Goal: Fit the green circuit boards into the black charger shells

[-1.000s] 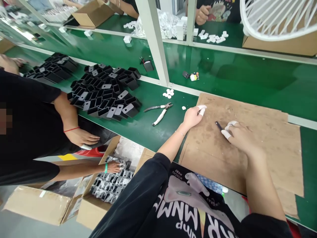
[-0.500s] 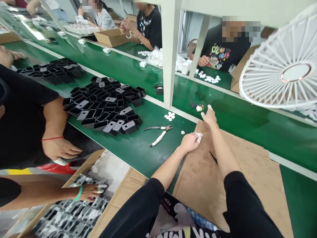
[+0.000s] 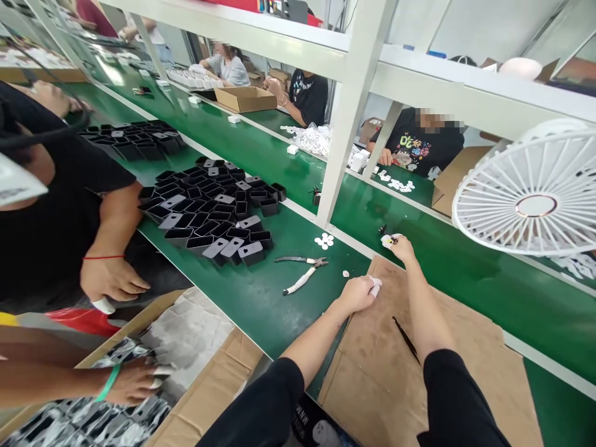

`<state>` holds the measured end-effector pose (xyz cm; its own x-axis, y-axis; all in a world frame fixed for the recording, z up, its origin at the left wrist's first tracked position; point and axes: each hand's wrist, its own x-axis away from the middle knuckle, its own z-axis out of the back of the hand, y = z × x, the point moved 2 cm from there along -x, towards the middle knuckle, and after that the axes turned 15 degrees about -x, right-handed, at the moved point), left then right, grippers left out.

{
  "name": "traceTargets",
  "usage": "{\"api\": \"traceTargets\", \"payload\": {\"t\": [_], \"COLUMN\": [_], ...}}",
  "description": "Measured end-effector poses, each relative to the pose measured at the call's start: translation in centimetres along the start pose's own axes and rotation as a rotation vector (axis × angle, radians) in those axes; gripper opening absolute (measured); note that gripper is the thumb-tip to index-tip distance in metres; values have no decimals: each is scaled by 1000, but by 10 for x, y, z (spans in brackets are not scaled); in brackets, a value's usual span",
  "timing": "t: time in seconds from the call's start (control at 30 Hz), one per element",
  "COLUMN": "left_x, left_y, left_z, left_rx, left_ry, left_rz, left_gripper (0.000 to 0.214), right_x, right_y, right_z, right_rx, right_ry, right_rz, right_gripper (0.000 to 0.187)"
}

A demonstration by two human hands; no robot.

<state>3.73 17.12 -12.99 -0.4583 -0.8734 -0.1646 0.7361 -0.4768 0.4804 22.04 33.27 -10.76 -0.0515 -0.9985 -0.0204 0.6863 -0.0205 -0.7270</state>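
My right hand (image 3: 402,247) reaches past the far edge of the cardboard sheet (image 3: 372,366). Its fingers, tipped with white finger covers, close on a small white-and-yellow part with dark bits (image 3: 389,240), whose exact kind is unclear. A small black piece (image 3: 382,230) lies just beyond it. Resting at the cardboard's left edge, my left hand (image 3: 359,293) is closed, with white covers on its fingertips; anything inside is hidden. To its left are one round white piece (image 3: 345,273) and cutting pliers (image 3: 305,273) with spread handles. Black tweezers (image 3: 405,338) lie on the cardboard.
Several black rectangular cases (image 3: 209,211) crowd the green bench at left. White discs (image 3: 325,241) lie near a white post (image 3: 347,124). A white fan (image 3: 535,198) stands at right. A co-worker's hand (image 3: 133,380) is over an open box (image 3: 205,388) at lower left.
My right hand has moved onto the small parts and closed on one. My left hand stays closed at the cardboard's edge. The camera view has tilted upward.
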Motion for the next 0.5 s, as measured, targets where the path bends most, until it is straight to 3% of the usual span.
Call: {"api": "traceTargets", "payload": {"t": [0.13,0.3,0.5], "left_x": [0,-2,9], "left_y": [0,2,12], "left_z": [2,6,31], "left_rx": [14,10,-30], "left_ry": [14,19,32], "left_rz": [12,-1,14], "left_gripper": [31,33,31], "right_x": [26,88,166], "right_y": [-23,-56,-90], "right_z": [-2,14,7], "right_rx": [-499,-986,-1227], "right_ry": [22,-31,-188], "right_rz": [24,111,46], "right_gripper": [44,68,48]}}
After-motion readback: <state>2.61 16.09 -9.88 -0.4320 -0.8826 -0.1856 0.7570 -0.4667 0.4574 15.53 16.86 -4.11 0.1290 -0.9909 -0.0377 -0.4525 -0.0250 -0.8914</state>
